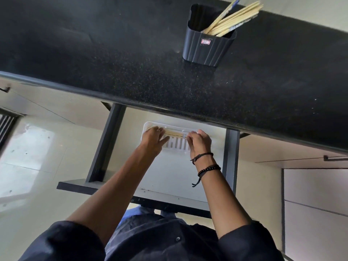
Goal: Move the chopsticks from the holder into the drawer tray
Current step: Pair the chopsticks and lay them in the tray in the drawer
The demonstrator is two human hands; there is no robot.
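A black ribbed holder (208, 47) stands on the dark countertop at the upper right, with several pale wooden chopsticks (233, 17) leaning out of it to the right. Below, in the open drawer, lies a white slotted tray (178, 146). A small bundle of chopsticks (175, 134) lies lengthwise in the tray's far part. My left hand (153, 139) covers the bundle's left end, fingers curled over it. My right hand (198, 141) holds the bundle's right end with fingertips, thumb raised.
The speckled black countertop (113, 59) overhangs the back of the drawer. The drawer (169, 172) has dark side rails (107, 142) and a pale floor. Pale cabinet fronts with dark handles (335, 158) flank it. My dark shirt fills the bottom edge.
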